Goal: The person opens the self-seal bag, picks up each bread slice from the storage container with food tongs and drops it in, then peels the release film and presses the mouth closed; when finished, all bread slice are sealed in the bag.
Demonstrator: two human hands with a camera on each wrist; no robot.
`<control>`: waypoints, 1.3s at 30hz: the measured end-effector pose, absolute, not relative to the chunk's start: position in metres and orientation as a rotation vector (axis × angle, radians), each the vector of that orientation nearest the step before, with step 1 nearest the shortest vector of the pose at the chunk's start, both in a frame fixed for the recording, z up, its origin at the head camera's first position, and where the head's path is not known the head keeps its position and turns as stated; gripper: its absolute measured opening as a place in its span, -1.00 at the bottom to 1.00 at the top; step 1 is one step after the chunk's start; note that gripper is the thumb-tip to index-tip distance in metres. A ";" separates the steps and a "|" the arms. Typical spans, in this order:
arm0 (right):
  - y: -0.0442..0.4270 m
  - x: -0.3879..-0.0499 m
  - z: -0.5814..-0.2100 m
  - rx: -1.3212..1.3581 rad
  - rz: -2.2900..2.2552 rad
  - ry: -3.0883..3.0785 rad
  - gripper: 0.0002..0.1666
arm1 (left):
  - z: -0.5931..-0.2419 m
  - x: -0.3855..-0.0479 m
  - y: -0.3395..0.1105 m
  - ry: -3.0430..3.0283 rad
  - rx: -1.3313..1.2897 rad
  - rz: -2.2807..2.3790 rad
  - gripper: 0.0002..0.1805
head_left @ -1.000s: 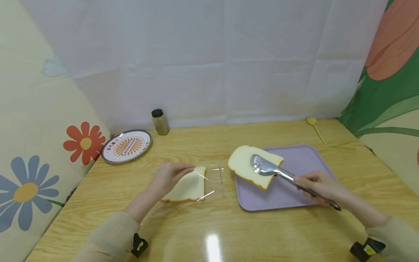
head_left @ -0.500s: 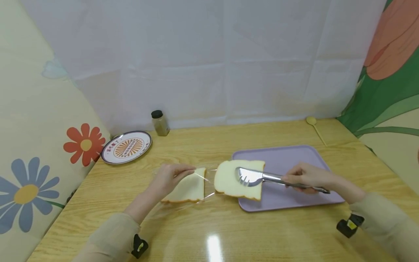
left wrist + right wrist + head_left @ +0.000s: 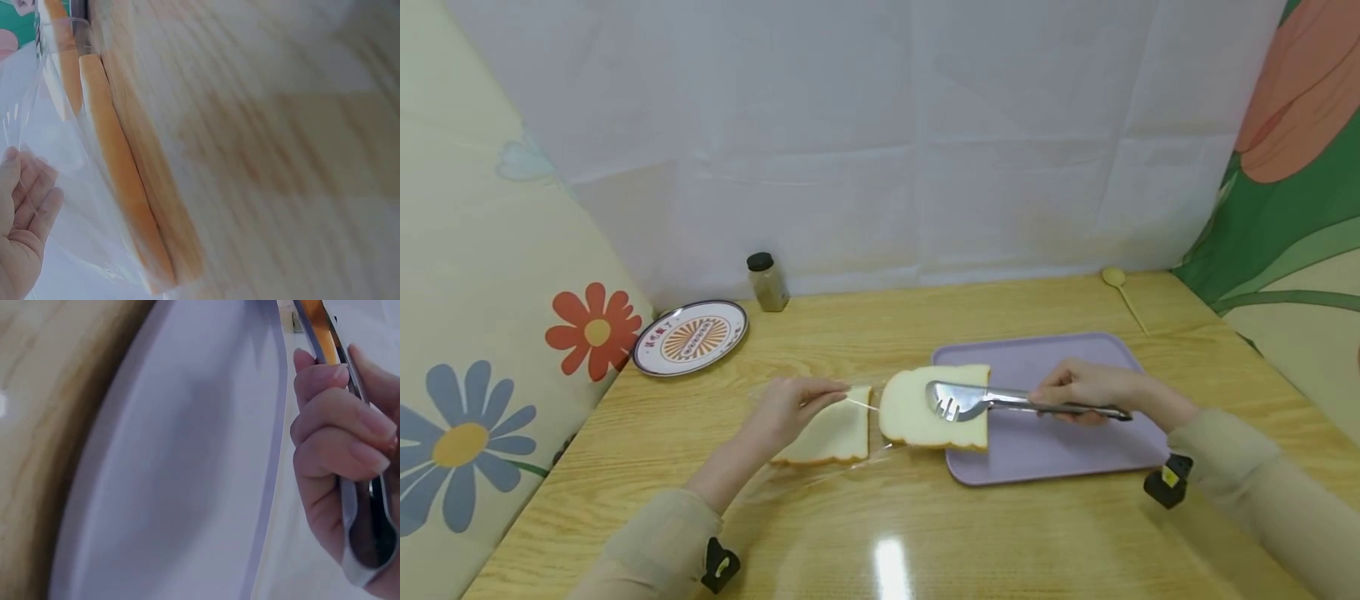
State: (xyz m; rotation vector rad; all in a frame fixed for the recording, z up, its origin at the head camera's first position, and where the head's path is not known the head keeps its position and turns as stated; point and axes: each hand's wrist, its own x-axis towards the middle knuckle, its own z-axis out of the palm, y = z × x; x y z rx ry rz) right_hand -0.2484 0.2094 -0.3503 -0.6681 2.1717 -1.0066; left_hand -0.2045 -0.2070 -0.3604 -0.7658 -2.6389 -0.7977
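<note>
My left hand (image 3: 790, 408) pinches the upper edge of a clear plastic bag (image 3: 75, 206), lifting its mouth. Inside the bag a bread slice (image 3: 835, 429) lies flat on the table, partly hidden behind the hand. With my right hand (image 3: 1086, 390) I grip metal tongs (image 3: 1007, 400), fingers curled round the handles. The tongs hold a second bread slice (image 3: 910, 408), raised over the tray's left edge. Its left end is at the bag's mouth; how far it reaches inside I cannot tell.
A purple tray (image 3: 1075, 458) lies under the right hand. A patterned plate (image 3: 662, 354) and a black-capped jar (image 3: 767, 287) stand at the back left. A yellow spoon (image 3: 1123, 292) lies at the back right.
My right hand has carried the tongs and the second slice leftward, from over the tray to the bag's mouth, and turned the slice level. The left hand has stayed in place.
</note>
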 end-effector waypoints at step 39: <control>0.185 -0.264 -0.369 -0.579 -1.102 1.991 -0.58 | -0.364 -0.202 -0.211 -2.575 -0.860 -0.817 -0.81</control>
